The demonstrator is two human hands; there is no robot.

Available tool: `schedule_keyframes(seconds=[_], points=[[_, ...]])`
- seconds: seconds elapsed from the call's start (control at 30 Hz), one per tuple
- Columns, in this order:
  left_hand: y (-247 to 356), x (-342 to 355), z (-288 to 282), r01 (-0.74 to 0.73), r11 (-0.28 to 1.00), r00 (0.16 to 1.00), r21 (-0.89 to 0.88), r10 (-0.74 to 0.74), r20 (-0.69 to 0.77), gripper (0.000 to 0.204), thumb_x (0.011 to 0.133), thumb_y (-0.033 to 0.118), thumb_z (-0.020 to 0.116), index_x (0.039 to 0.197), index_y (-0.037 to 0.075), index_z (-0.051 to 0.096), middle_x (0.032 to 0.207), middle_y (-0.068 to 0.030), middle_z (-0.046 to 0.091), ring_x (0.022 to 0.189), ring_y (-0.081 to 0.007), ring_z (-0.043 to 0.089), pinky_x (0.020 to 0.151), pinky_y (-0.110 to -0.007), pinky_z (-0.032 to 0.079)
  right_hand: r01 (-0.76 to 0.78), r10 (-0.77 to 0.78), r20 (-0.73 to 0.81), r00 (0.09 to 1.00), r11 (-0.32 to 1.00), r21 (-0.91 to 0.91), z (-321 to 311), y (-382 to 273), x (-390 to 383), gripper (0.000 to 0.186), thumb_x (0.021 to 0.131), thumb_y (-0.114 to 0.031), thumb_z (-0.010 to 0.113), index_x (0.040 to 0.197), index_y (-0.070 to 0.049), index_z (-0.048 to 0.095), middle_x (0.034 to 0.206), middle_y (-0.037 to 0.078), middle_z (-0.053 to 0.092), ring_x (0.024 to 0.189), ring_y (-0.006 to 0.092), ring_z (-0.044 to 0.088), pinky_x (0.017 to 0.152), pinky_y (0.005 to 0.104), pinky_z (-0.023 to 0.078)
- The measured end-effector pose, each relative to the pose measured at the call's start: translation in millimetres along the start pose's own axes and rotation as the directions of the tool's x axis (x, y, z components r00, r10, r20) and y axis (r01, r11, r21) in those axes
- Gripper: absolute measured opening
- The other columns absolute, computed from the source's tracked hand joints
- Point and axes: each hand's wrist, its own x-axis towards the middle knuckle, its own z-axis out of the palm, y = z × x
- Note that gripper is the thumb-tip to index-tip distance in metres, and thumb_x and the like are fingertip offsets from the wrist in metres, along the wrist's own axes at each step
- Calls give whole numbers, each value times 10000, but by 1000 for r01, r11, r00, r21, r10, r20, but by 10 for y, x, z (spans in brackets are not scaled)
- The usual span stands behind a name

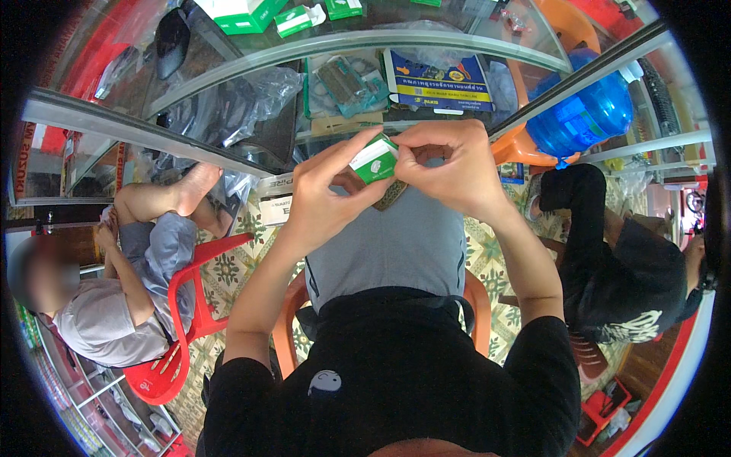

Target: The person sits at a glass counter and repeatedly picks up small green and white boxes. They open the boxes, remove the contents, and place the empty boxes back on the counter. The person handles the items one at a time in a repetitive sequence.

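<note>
A small green and white carton (pixel 375 161) is held up above my lap, close to the glass counter. My left hand (pixel 326 183) grips it from the left, thumb below and fingers along the top. At its right end my right hand (pixel 451 161) pinches the edge between thumb and fingertips. Whether that end is opened cannot be made out behind the fingers. Similar green and white boxes (pixel 298 20) lie on the glass counter top beyond my hands.
A glass display case (pixel 365 53) curves ahead, with plastic bags (pixel 263 95) and a blue printed box (pixel 440 80) inside. A large blue water bottle (pixel 582 110) stands at right. One person sits on a red chair (pixel 190 305) at left, another person in black (pixel 632 266) at right.
</note>
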Motion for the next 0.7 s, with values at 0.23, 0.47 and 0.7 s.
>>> schedule_keyframes(seconds=[0.23, 0.47, 0.7], points=[[-19, -3, -54, -31, 998, 999, 62, 32, -19, 652, 786, -10, 884, 1403, 12, 675, 1252, -150, 761, 1032, -170, 755, 817, -308, 636, -51, 54, 2, 999, 926, 374, -64, 74, 10, 198, 923, -13, 760, 1106, 59, 777, 970, 78, 776, 822, 122, 729, 749, 266, 602], [-56, 6, -38, -97, 992, 995, 83, 98, -10, 652, 779, -18, 889, 1393, -16, 672, 1262, -150, 755, 1092, -186, 740, 926, -337, 614, 377, -376, 28, 926, 926, -19, -64, 90, 47, 247, 872, 74, 751, 1105, 5, 796, 1092, 143, 759, 938, 194, 741, 801, 317, 596], [-53, -41, -43, 23, 998, 1000, -58, -23, -14, 633, 790, -61, 870, 1386, -61, 657, 1293, -162, 729, 1133, -208, 723, 963, -366, 611, 424, -424, 28, 905, 904, -52, -44, 132, 4, 197, 820, 69, 709, 990, 1, 782, 1039, 149, 751, 908, 304, 750, 793, 360, 605]])
